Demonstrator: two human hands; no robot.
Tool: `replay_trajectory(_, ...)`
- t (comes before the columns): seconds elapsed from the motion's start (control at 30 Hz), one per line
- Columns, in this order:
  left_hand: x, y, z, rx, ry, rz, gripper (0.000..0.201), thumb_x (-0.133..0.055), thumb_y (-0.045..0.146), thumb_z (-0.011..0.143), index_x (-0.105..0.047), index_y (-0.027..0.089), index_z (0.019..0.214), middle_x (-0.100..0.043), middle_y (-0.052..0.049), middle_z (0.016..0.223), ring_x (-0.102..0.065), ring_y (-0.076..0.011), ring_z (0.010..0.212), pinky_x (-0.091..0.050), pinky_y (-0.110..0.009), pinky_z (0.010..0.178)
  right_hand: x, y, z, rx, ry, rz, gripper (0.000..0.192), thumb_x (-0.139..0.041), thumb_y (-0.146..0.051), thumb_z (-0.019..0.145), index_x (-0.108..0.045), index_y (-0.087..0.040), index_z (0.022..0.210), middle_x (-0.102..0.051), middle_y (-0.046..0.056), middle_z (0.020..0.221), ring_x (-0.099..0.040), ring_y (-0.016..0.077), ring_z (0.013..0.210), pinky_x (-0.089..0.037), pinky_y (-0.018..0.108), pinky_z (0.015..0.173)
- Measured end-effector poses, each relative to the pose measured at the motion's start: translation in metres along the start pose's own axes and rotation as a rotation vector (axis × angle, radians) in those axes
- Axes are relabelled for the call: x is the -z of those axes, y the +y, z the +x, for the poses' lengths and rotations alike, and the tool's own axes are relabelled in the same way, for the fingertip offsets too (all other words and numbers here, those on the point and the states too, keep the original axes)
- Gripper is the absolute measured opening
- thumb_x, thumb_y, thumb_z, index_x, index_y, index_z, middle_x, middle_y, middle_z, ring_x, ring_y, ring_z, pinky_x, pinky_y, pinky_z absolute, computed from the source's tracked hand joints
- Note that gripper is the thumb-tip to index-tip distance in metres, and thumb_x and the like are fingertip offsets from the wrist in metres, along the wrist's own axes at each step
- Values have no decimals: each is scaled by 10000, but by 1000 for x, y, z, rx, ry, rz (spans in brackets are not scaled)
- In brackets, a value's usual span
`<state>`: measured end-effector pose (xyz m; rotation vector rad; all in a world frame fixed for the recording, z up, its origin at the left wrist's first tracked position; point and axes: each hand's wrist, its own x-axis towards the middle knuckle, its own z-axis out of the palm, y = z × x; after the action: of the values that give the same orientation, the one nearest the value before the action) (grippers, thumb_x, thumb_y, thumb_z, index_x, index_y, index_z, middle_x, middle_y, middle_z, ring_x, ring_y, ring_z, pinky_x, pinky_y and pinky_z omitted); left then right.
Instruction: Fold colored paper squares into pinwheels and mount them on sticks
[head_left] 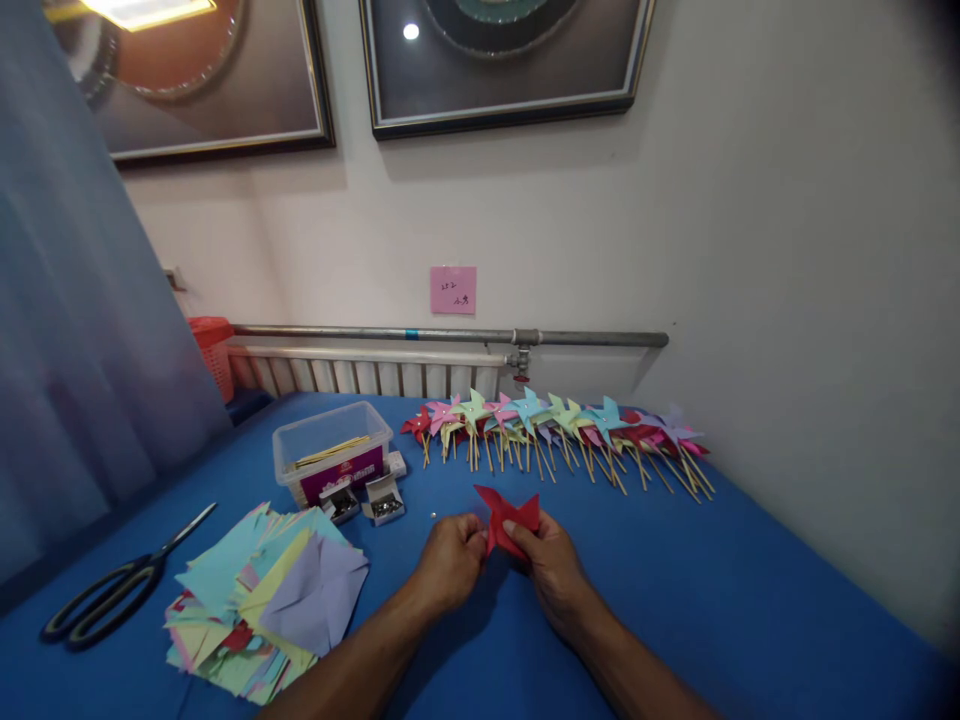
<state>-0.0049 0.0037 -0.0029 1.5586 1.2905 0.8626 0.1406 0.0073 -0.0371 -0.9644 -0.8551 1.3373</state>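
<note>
A red paper pinwheel (504,522), its blades folded, is up in front of me above the blue table. My right hand (559,570) is closed on its right side, thumb pressed over the middle of the paper. At its left edge, my left hand (452,562) has its fingers pinched together; what is between them is hidden. No stick shows on this pinwheel. A tiny shiny piece (433,515) lies on the cloth just beyond my left hand.
Cut coloured paper sheets (315,590) lie piled at left beside black-handled scissors (135,585). Behind them are a clear plastic box (334,425) with sticks and small boxes of metal pieces (385,506). Finished pinwheels (529,408) on sticks line the back. A blue curtain (82,300) hangs left.
</note>
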Motion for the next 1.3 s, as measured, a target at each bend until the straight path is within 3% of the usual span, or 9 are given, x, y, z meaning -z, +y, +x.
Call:
replay_trajectory(0.3, -2, -10, 4, -25, 1, -2, 231, -456, 194, 822, -493, 186, 594, -455, 43, 505, -385, -96, 477, -265, -231, 486, 2, 4, 3, -2, 13, -12, 353, -846, -371, 607, -647, -184, 832, -683, -6, 691, -594, 153, 597, -460, 275, 599)
replay_trajectory(0.7, 0, -4, 1, 0, -20, -30, 230, -463, 205, 817, -490, 189, 589, -451, 47, 492, -380, -94, 463, -263, -229, 483, -1, -1, -1, -20, -6, 11, 347, -849, -380, 612, -667, -185, 834, -710, 12, 718, -617, 170, 603, -472, 288, 601)
replay_trajectory(1.03, 6, -18, 11, -12, -27, -87, 151, -532, 254, 780, -551, 169, 657, -467, 52, 519, -381, -84, 463, -278, -224, 479, 0, -2, 0, -31, 17, 11, 325, -849, -347, 615, -656, -180, 815, -678, -12, 668, -586, 136, 560, -461, 264, 575)
replay_trajectory(1.3, 17, -13, 7, 72, -147, -50, 66, -564, 215, 707, -557, 175, 655, -433, 72, 461, -348, -70, 397, -241, -215, 424, 3, 3, 4, -1, 23, -12, 333, -848, -355, 613, -662, -169, 817, -661, -9, 650, -547, 117, 532, -432, 251, 540)
